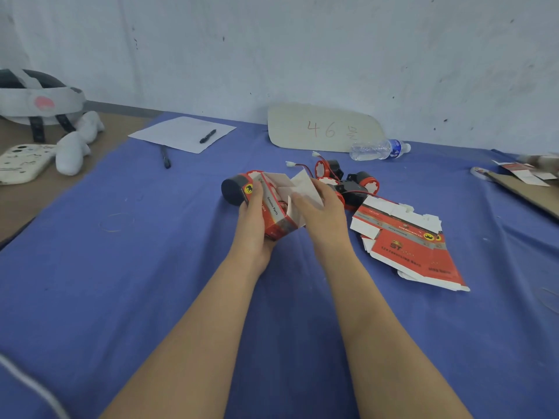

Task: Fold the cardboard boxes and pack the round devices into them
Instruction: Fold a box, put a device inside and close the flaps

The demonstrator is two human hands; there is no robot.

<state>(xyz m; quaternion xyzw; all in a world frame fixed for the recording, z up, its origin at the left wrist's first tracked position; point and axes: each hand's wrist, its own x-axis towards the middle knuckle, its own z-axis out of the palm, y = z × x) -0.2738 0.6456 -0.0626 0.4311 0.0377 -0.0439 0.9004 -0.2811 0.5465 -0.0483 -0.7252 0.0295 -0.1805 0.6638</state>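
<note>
My left hand point(253, 216) grips a red and white cardboard box point(276, 213) by its left side, holding it just above the blue cloth. Its white top flaps point(298, 184) stand open. My right hand point(317, 207) rests on the flaps at the box's right side, fingers bent over the card. A black round device point(232, 190) with a red rim lies just left of the box. More round devices point(351, 184) with red and black wires lie in a cluster behind my right hand. Flat unfolded boxes point(408, 240) are stacked to the right.
A clear water bottle point(378, 149) lies at the back beside a beige board marked 46 point(320, 128). A white sheet with a pen point(184, 133) and a second pen point(165, 157) lie back left. A headset point(33, 98) and a phone point(21, 163) are at far left. Cardboard scraps point(526, 179) lie far right.
</note>
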